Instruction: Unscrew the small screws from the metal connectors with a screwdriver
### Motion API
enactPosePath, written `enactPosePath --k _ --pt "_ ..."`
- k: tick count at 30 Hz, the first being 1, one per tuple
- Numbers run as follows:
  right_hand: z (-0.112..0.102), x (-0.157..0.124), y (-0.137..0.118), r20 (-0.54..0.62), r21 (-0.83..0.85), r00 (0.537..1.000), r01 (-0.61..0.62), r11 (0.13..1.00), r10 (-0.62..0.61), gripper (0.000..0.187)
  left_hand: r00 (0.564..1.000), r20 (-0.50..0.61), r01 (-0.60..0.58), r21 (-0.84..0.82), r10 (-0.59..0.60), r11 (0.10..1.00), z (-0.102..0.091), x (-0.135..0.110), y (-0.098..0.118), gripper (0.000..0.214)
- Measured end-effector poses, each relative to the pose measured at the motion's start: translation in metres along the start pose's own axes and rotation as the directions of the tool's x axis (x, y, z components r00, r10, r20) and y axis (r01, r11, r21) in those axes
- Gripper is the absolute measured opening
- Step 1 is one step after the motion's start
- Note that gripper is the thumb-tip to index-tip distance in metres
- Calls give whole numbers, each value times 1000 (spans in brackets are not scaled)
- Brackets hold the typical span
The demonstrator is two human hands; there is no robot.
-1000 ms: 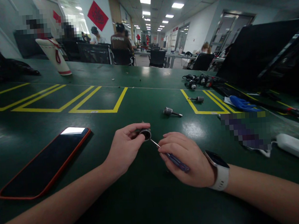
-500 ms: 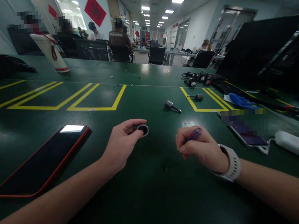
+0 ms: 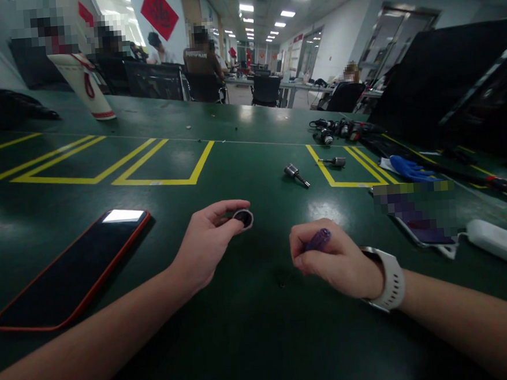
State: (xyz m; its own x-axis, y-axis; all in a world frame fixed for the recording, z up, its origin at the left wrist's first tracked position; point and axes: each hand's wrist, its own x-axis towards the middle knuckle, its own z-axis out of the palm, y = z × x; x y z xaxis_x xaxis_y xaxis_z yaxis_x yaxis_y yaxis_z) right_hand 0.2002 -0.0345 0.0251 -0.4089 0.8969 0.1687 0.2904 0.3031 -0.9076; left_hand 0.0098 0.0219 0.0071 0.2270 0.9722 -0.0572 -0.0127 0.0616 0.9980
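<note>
Landmark: orange-rimmed phone (image 3: 74, 272), flat on the counter (image 3: 195, 356).
Metal ring (image 3: 248, 220): right of the phone, roughly level with its far end, in the left hand (image 3: 209, 242), open mouth showing.
Ring handling: likely light and stiff, not fragile; smooth rim could slip or twist. Best hold is the outer wall, thumb opposite index, mouth left free.
Left fingers: right of the phone, thumb and index pinched on the ring; thumb covers part of the mouth.
Ring vs fingers: at the fingertips, poking out on the side away from the phone.
Right hand (image 3: 332, 260): farther right of the phone than the ring; fingers curled snugly round a purple-handled tool (image 3: 319, 240), butt out of the fist.
Tool handling: probably light, rigid; grip by the handle. Shaft mostly hidden, can't tell where the tip sits.
Small dark part (image 3: 281, 284): on the counter, right of the phone; too small to identify, probably easy to knock.
Metal fittings (image 3: 293, 173): two, lying right of the phone, beyond its far end.
</note>
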Motion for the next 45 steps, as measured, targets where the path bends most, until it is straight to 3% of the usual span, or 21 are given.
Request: enactPosePath --k 3,6,8,10,14,18,26,38,45 --pt "1 -2 4 -45 48 999 28 998 -26 15 1000 -14 3 -22 -4 1000 0 -1 1 34" --pt "2 -3 12 -178 156 983 74 985 -45 11 999 -30 13 -39 -14 999 0 -1 1 36" --pt "3 -4 14 -270 106 955 154 982 -120 10 999 -32 23 -32 -24 999 0 -1 1 38" --pt "4 -5 13 -302 -55 920 245 968 -250 7 999 -31 26 -26 -27 999 0 -1 1 39" --pt "8 -4 10 -193 -367 859 384 847 -474 11 999 -35 18 -24 -18 1000 1 -1 0 40" --pt "11 -2 11 -96 -503 840 423 754 -535 16 1000 -23 6 12 -6 1000 2 -3 1 39" --pt "12 -1 12 -23 -598 838 425 680 -545 14 999 -11 -42 103 43 994 5 -4 1 33" --pt "15 -4 6 78 -697 781 488 526 -620 12 997 19 -82 159 80 984 2 -4 -2 26" --pt "15 -3 5 75 -711 767 489 505 -637 12 995 14 -101 193 100 976 3 -5 -2 28"
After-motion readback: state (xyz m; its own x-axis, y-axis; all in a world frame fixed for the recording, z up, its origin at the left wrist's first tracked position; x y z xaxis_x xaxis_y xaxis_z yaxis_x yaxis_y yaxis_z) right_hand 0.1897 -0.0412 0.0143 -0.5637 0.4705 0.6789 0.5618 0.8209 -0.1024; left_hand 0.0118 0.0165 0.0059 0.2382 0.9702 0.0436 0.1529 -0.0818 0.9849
